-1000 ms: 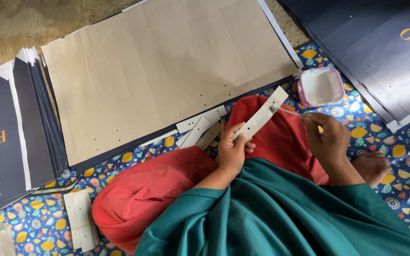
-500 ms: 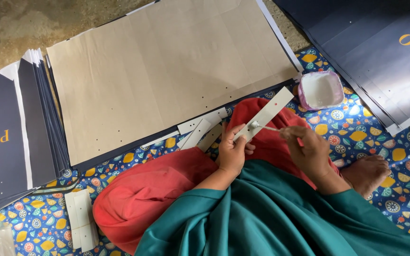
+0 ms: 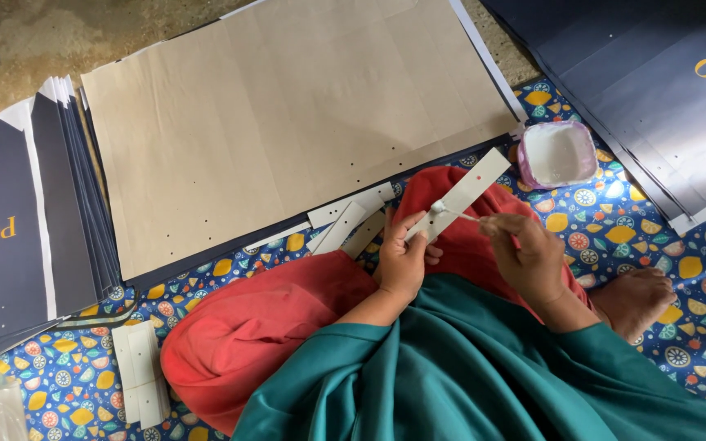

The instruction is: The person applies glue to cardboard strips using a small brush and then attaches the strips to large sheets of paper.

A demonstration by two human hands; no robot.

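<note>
L hand (image 3: 402, 260), flat grey card strip (image 3: 461, 194)

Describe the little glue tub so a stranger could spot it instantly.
Start at the large tan cardboard sheet on the floor and go to its lower right corner. There, on the patterned mat, sits a small pink-rimmed tub of white paste, the only container among flat sheets.
</note>
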